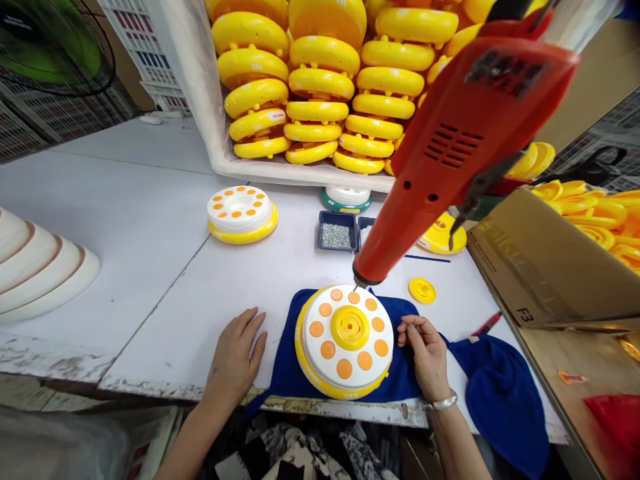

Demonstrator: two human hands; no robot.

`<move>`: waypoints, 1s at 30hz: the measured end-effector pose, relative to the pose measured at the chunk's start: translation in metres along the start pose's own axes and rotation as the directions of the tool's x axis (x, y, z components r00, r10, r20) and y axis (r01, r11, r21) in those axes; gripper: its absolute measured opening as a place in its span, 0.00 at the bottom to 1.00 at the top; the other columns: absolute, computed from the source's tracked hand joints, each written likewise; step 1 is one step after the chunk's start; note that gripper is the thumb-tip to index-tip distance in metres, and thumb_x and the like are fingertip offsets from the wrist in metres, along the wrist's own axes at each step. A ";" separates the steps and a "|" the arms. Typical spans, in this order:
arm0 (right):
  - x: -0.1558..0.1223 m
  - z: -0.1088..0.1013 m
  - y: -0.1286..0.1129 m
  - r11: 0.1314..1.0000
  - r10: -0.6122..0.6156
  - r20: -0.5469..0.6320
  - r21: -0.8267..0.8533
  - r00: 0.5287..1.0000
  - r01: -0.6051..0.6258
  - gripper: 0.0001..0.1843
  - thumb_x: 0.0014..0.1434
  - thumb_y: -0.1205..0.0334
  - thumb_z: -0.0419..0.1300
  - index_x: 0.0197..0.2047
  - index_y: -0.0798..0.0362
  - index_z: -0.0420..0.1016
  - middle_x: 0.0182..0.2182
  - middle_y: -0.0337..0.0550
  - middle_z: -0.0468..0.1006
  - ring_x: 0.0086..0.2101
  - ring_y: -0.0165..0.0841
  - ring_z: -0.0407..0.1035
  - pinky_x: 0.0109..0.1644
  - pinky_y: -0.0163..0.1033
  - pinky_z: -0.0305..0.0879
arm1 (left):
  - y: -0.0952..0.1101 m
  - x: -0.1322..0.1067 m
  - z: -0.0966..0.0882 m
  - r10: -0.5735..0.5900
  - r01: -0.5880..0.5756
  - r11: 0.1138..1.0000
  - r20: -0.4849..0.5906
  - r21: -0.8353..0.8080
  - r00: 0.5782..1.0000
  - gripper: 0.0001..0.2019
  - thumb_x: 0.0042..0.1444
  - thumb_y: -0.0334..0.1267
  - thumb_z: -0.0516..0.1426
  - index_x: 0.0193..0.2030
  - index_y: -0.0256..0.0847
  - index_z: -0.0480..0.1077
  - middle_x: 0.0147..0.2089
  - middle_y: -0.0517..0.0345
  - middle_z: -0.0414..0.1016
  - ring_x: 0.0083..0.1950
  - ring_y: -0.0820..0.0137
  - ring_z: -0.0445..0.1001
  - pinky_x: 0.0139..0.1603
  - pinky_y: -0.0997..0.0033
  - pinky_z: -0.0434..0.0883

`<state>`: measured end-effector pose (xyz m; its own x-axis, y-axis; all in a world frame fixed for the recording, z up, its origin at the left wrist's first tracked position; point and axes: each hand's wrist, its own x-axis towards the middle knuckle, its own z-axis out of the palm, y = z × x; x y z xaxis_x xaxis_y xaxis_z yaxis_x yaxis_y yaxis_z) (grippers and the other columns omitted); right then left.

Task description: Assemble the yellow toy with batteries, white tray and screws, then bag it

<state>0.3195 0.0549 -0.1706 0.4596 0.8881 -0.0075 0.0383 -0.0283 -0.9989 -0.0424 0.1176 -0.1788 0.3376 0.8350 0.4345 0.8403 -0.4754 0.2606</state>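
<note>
A round white and yellow plastic piece (311, 363) with orange dots and a yellow hub (350, 327) rests on a folded blue cloth (287, 370). To its left, my left hand (240, 353) lies on the table with fingers stretched out, touching neither the piece nor the cloth. My right hand (425, 350), with a silver bracelet at the wrist, is beside the piece over the cloth's right side. Its fingers are curled with the tips pinched together; anything between them is too small to make out. A red electric screwdriver (430, 153) hangs above, its bit over the piece's far rim.
Several yellow rings (320, 83) fill a white-lined bin at the back. Small screws lie in a dark tray (336, 236). A similar dotted piece (240, 215) stands left, and a small yellow disc (423, 291) right. A cardboard box (540, 267) borders the right side.
</note>
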 end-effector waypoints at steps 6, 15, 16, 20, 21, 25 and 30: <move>-0.001 -0.001 -0.008 0.999 -0.012 0.015 -0.032 1.000 0.012 0.12 0.62 0.53 0.58 0.42 0.53 0.71 0.31 0.39 0.72 0.27 0.26 0.66 0.33 0.33 0.67 | 0.003 -0.001 -0.007 -0.057 0.053 0.994 -0.037 -0.092 0.998 0.16 0.65 0.39 0.50 0.53 0.32 0.69 0.56 0.41 0.69 0.56 0.55 0.68 0.56 0.51 0.68; 0.001 0.006 -0.026 0.942 0.068 0.298 -0.334 0.952 0.037 0.18 0.65 0.54 0.49 0.55 0.51 0.66 0.44 0.47 0.75 0.36 0.34 0.71 0.38 0.40 0.71 | 0.058 0.027 -0.028 -0.261 0.413 0.810 0.374 -0.417 0.890 0.24 0.66 0.48 0.44 0.56 0.34 0.68 0.47 0.46 0.76 0.45 0.62 0.76 0.43 0.64 0.74; 0.001 0.009 -0.024 0.937 0.074 0.327 -0.347 0.942 0.047 0.19 0.65 0.54 0.49 0.56 0.51 0.65 0.45 0.47 0.76 0.40 0.36 0.72 0.42 0.42 0.71 | 0.064 0.031 -0.027 -0.262 0.450 0.788 0.432 -0.420 0.863 0.25 0.66 0.49 0.43 0.57 0.34 0.68 0.47 0.46 0.77 0.46 0.61 0.76 0.44 0.63 0.73; -0.001 0.019 -0.024 0.936 0.009 0.304 -0.337 0.953 0.099 0.21 0.65 0.53 0.48 0.58 0.52 0.65 0.50 0.49 0.75 0.49 0.39 0.69 0.56 0.47 0.65 | 0.080 0.041 -0.025 -0.279 0.537 0.687 0.505 -0.489 0.817 0.26 0.66 0.52 0.42 0.59 0.36 0.66 0.50 0.49 0.77 0.43 0.61 0.77 0.46 0.63 0.73; -0.002 0.019 -0.026 0.938 -0.007 0.286 -0.330 0.958 0.106 0.21 0.65 0.53 0.48 0.58 0.52 0.66 0.52 0.48 0.74 0.50 0.39 0.69 0.57 0.47 0.65 | 0.082 0.042 -0.026 -0.287 0.544 0.662 0.495 -0.517 0.820 0.26 0.66 0.52 0.43 0.60 0.37 0.66 0.50 0.49 0.77 0.42 0.62 0.77 0.45 0.64 0.73; -0.004 0.018 -0.033 0.937 -0.053 0.244 -0.323 0.968 0.133 0.21 0.66 0.53 0.48 0.59 0.49 0.65 0.56 0.46 0.72 0.54 0.38 0.67 0.59 0.45 0.64 | 0.085 0.044 -0.031 -0.303 0.498 0.637 0.403 -0.589 0.864 0.26 0.64 0.53 0.46 0.60 0.38 0.66 0.55 0.51 0.75 0.52 0.62 0.74 0.51 0.67 0.71; 0.001 0.017 -0.021 0.932 -0.008 0.268 -0.347 0.963 0.105 0.22 0.65 0.52 0.48 0.58 0.51 0.66 0.54 0.48 0.73 0.54 0.40 0.67 0.61 0.48 0.61 | 0.077 0.043 -0.019 -0.285 0.593 0.615 0.554 -0.520 0.782 0.28 0.65 0.55 0.43 0.60 0.37 0.66 0.33 0.54 0.77 0.31 0.63 0.75 0.37 0.64 0.74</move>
<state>0.3040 0.0637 -0.1508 0.2045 0.9788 -0.0116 0.3918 -0.0927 -0.9154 0.0292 0.1114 -0.1241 0.2592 0.9421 -0.2126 0.4964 0.0588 0.8661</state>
